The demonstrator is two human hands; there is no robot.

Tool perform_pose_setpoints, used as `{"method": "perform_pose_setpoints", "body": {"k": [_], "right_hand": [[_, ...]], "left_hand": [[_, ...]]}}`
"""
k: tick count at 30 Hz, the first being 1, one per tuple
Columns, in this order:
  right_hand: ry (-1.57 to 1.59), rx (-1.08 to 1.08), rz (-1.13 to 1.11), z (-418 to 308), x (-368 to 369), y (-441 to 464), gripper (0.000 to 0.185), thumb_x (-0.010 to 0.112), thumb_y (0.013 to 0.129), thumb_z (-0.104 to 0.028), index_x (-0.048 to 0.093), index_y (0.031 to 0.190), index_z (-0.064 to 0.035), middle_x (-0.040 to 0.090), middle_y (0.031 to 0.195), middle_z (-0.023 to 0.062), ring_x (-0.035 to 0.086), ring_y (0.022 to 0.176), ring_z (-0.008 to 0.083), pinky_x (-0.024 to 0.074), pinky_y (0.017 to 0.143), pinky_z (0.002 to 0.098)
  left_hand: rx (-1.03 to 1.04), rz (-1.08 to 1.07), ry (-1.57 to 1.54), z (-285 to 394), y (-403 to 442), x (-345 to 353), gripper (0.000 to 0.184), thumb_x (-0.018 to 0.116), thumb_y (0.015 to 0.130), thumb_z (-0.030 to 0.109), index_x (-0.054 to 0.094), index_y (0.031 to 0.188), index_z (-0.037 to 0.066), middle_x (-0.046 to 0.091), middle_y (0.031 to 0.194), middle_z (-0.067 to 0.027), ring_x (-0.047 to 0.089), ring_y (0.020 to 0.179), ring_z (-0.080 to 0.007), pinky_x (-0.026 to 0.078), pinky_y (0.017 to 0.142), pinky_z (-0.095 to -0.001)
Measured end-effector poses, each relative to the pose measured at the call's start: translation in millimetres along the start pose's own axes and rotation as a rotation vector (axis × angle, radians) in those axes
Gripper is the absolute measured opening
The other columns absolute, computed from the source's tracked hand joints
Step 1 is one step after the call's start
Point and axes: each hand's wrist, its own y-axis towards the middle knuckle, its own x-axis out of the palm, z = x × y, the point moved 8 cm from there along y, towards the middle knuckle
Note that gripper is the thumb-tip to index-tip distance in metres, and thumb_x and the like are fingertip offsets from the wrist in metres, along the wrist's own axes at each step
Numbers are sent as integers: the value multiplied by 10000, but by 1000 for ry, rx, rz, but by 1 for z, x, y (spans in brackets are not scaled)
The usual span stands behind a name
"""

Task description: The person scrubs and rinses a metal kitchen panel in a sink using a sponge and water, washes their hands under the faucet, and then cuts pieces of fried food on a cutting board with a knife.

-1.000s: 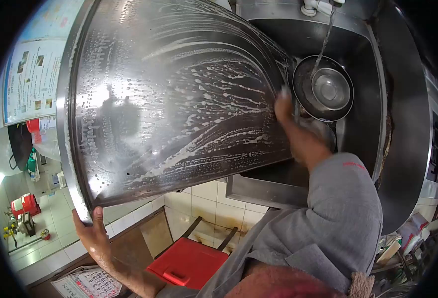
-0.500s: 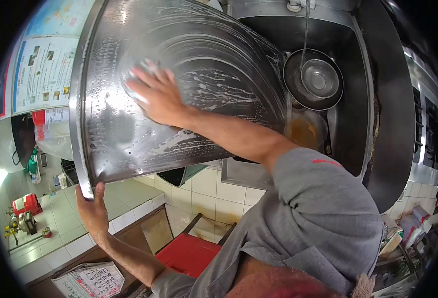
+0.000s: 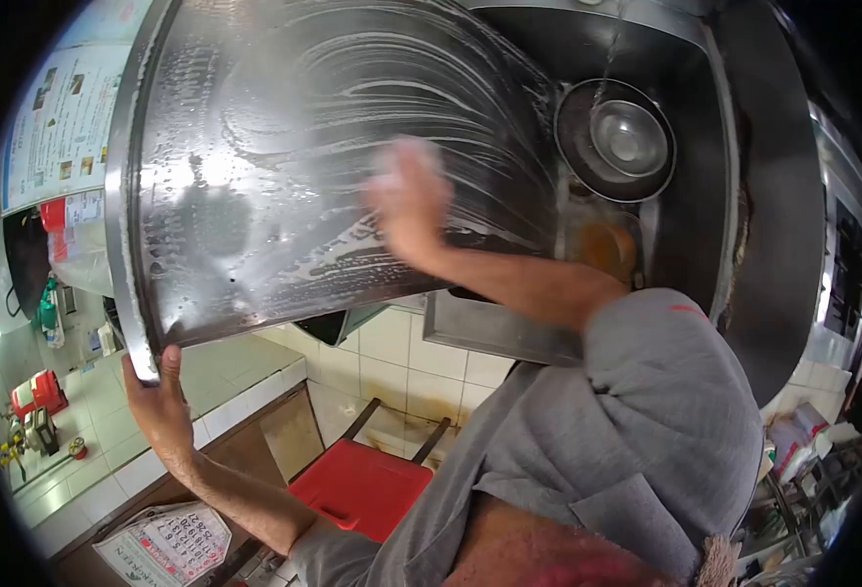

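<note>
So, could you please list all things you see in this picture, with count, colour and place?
metal panel: 1, silver-grey, upper left to centre
sink: 1, dark grey, upper right
pan: 1, dark, in sink
bowl: 1, silver, in pan
water stream: 1, clear, above pan
seat: 1, red, bottom centre
calendar: 1, white, bottom left
counter: 1, pale, lower left
small clutter: uncountable, mixed, edges
shirt: 1, grey, lower right
left hand: 1, bare, gripping panel's corner
right hand: 1, bare, blurred, over panel
</note>
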Motion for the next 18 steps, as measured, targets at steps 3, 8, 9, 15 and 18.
{"method": "perform_pose_setpoints", "body": {"k": [3, 8, 9, 15, 18], "right_hand": [[-67, -497, 41, -110, 34, 27, 398, 635, 765, -218, 522, 1134, -121, 546, 1124, 105, 464, 1119, 280, 288, 972, 500], [-16, -325, 37, 76, -9, 90, 333, 582, 794, -98, 538, 1122, -58, 549, 1100, 130, 497, 1090, 283, 381, 935, 428], [18, -173, 175, 140, -38, 69, 309, 545, 815, -48, 533, 1124, -33, 553, 1077, 156, 515, 1053, 301, 388, 935, 413], [-312, 1019, 282, 299, -115, -115, 361, 412, 909, -287, 566, 1059, 4, 553, 1141, 221, 522, 1078, 355, 394, 918, 444], [-295, 917, -12, 231, -58, -100, 410, 465, 887, -351, 548, 1047, 17, 560, 1113, 223, 543, 1026, 342, 404, 911, 428]], "left_hand": [[35, 20, 69, -5, 2, -2, 428, 681, 818, 348, 525, 1050, 24, 421, 583, 66, 297, 450, -22, 217, 387, -194], [25, 33, 73, -11, 4, -4, 432, 690, 807, 353, 534, 1043, 27, 423, 567, 55, 319, 445, -17, 222, 387, -194], [6, 42, 81, -14, 5, -4, 432, 690, 807, 353, 534, 1043, 27, 423, 567, 55, 319, 445, -17, 222, 387, -194], [98, -4, 157, -9, 13, -3, 462, 684, 814, 332, 539, 1095, -6, 557, 763, -11, 454, 633, -90, 373, 574, -239], [159, 1, 193, 6, 13, -2, 460, 669, 825, 316, 539, 1100, -29, 624, 857, -89, 521, 739, -154, 436, 694, -295]]}}
